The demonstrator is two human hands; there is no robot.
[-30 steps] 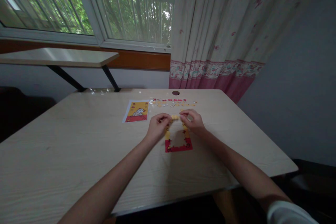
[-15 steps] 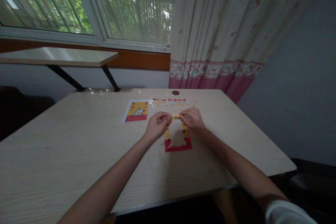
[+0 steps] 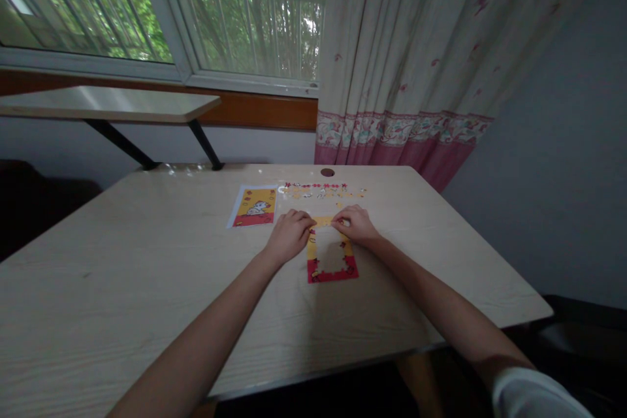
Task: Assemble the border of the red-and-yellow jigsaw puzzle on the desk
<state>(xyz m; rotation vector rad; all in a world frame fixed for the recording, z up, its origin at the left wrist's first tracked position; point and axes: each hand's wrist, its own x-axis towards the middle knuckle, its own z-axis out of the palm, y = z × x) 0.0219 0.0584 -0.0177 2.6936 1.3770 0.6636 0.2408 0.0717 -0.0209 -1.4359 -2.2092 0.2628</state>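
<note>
A partly assembled jigsaw border (image 3: 337, 276), red below and yellow at the sides, lies flat on the table around an open middle. Across its far end runs a yellow jigsaw strip (image 3: 323, 221), at table level. My left hand (image 3: 290, 235) is closed, its fingertips at the strip's left end. At the right end, my right hand (image 3: 360, 226) pinches the strip between thumb and fingers. The fingers cover both of its ends and the far corners of the border, so I cannot tell whether they are joined.
Loose jigsaw pieces (image 3: 326, 194) lie in rows beyond the hands, with a single yellow piece (image 3: 338, 205) nearer. To the left is a reference picture (image 3: 256, 208) of a white duck. A raised shelf (image 3: 112, 104) stands at the table's back left; a cable hole (image 3: 328, 172) sits behind the pieces.
The yellow strip has come down from between my raised hands to the far end of the border. Both hands have lowered slightly with it.
</note>
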